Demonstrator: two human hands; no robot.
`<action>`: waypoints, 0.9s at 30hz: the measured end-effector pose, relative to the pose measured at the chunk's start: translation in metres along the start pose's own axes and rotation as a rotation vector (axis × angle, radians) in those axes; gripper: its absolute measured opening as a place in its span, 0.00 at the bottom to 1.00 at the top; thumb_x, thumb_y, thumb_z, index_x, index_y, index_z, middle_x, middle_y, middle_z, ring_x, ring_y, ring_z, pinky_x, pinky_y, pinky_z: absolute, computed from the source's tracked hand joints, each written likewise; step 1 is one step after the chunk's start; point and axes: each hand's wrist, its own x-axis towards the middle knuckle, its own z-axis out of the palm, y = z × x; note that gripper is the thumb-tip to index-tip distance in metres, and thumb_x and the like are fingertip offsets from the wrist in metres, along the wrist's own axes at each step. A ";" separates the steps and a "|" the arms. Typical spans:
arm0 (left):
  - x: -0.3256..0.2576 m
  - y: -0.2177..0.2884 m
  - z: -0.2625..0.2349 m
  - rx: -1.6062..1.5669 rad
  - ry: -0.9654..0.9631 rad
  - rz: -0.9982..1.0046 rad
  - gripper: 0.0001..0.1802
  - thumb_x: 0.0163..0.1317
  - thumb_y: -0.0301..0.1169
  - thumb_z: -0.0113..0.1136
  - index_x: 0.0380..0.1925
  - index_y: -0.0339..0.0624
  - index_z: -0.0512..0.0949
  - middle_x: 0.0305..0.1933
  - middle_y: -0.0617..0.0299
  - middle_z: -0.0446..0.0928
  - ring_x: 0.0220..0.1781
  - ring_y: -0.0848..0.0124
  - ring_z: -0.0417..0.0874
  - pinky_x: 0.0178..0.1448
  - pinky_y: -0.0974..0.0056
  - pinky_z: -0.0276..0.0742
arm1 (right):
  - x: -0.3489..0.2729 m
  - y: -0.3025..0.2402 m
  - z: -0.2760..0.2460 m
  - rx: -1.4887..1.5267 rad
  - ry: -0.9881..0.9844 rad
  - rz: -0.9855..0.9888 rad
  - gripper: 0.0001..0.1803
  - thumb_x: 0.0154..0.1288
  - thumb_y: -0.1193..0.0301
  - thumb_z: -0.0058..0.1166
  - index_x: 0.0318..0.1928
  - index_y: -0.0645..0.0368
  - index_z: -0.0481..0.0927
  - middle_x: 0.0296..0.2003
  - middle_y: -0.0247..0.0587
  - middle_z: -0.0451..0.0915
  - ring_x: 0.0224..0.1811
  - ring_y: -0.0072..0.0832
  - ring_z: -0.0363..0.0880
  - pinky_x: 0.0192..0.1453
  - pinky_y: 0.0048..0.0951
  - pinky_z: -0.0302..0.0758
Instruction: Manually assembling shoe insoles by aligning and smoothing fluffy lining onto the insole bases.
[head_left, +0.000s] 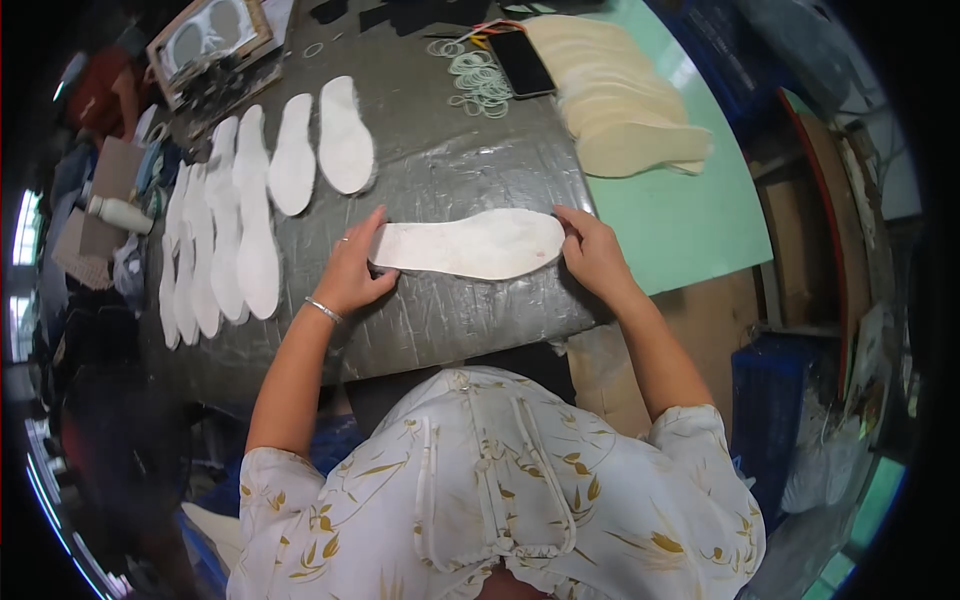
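A white shoe insole (470, 245) lies crosswise between my hands, just over the near part of the grey covered table (450, 170). My left hand (355, 265) grips its narrow end, with fingers behind and thumb in front. At the wide end, my right hand (595, 250) pinches the edge between thumb and fingers. A small reddish mark shows on the insole near the right hand. To the left, more white insoles (258, 220) lie in an overlapping row, and another insole (346, 140) lies at that row's right end.
Stacked cream insoles (630, 95) fan out on a pale green board (700, 220) at the right. Beside them are a dark phone (520, 65) and a heap of pale green rubber bands (480, 85). A framed mould (205, 40) sits far left. Blue crates (775, 410) stand lower right.
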 end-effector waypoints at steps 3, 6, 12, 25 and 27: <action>-0.049 -0.009 -0.009 0.027 0.040 -0.034 0.50 0.46 0.37 0.70 0.69 0.35 0.59 0.64 0.40 0.69 0.65 0.44 0.70 0.68 0.51 0.66 | -0.008 -0.015 0.022 0.020 -0.089 -0.043 0.20 0.63 0.80 0.42 0.54 0.68 0.78 0.48 0.62 0.81 0.52 0.50 0.81 0.59 0.37 0.75; -0.087 -0.003 -0.014 -0.037 -0.001 -0.147 0.55 0.44 0.45 0.75 0.70 0.35 0.57 0.70 0.38 0.61 0.71 0.43 0.63 0.73 0.53 0.61 | -0.010 -0.020 0.044 0.050 -0.133 -0.172 0.21 0.60 0.84 0.41 0.53 0.69 0.78 0.46 0.64 0.80 0.51 0.54 0.80 0.57 0.40 0.75; -0.138 0.011 -0.018 0.000 0.014 -0.272 0.66 0.43 0.52 0.76 0.74 0.35 0.46 0.77 0.31 0.35 0.76 0.40 0.52 0.74 0.53 0.59 | 0.010 -0.012 0.050 0.052 -0.145 -0.065 0.19 0.61 0.79 0.43 0.50 0.70 0.79 0.43 0.62 0.82 0.46 0.51 0.82 0.54 0.38 0.76; -0.162 0.030 0.011 0.067 0.325 -0.403 0.68 0.42 0.58 0.75 0.73 0.34 0.46 0.76 0.33 0.42 0.74 0.37 0.53 0.75 0.46 0.55 | -0.029 0.002 0.045 0.327 0.036 0.120 0.14 0.68 0.79 0.45 0.50 0.67 0.79 0.42 0.46 0.82 0.40 0.28 0.81 0.49 0.27 0.76; -0.171 0.025 0.025 0.092 0.400 -0.442 0.68 0.41 0.56 0.77 0.72 0.30 0.48 0.77 0.35 0.42 0.76 0.41 0.51 0.76 0.47 0.53 | -0.034 0.002 0.049 0.283 0.065 0.050 0.13 0.67 0.80 0.46 0.48 0.67 0.79 0.41 0.45 0.82 0.39 0.28 0.81 0.48 0.27 0.76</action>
